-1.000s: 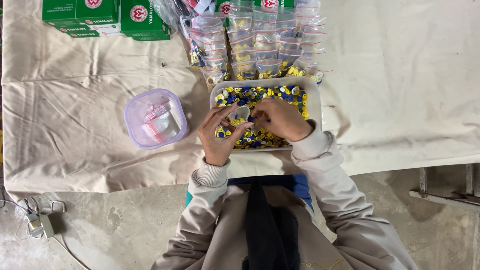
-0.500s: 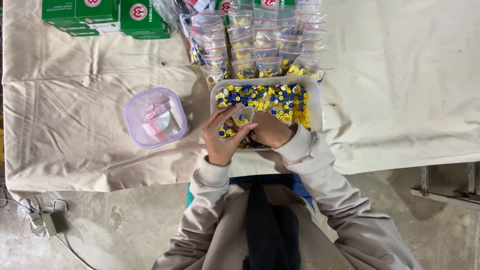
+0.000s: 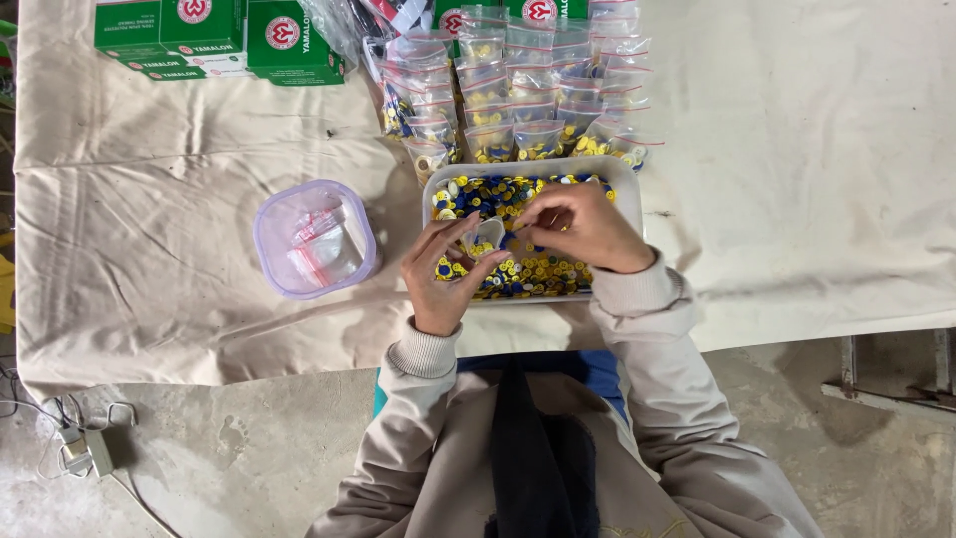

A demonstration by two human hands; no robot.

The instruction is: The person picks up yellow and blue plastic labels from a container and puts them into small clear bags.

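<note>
Wires and a small grey plug (image 3: 85,450) lie on the floor, far out past the left hand. Closer to that hand sits a round-cornered tub (image 3: 315,239) of clear purple plastic. Soft, floppy empty bags with red strips lie inside it, close enough to grab one fast.

Next comes the left hand (image 3: 445,274), at the near left edge of the white tray (image 3: 627,179). Its fingers curl around a little clear bag (image 3: 485,235) and pinch it so its mouth stays wide.

Just to the right of the bag, the right hand (image 3: 578,227) hangs over the tray. Its fingertips are pressed together at the bag's mouth, as if pinching something tiny, but I cannot see what.

Under both hands the tray is full of small round caps (image 3: 528,274), yellow, blue and white, hard and shiny. The tray's walls keep them from rolling away.

Beyond the hands, filled bags (image 3: 518,95) stand in neat rows, puffy and see-through. Green boxes (image 3: 214,35) sit far up to the left. A wrinkly cream cloth (image 3: 797,199) covers the table past the right hand.
</note>
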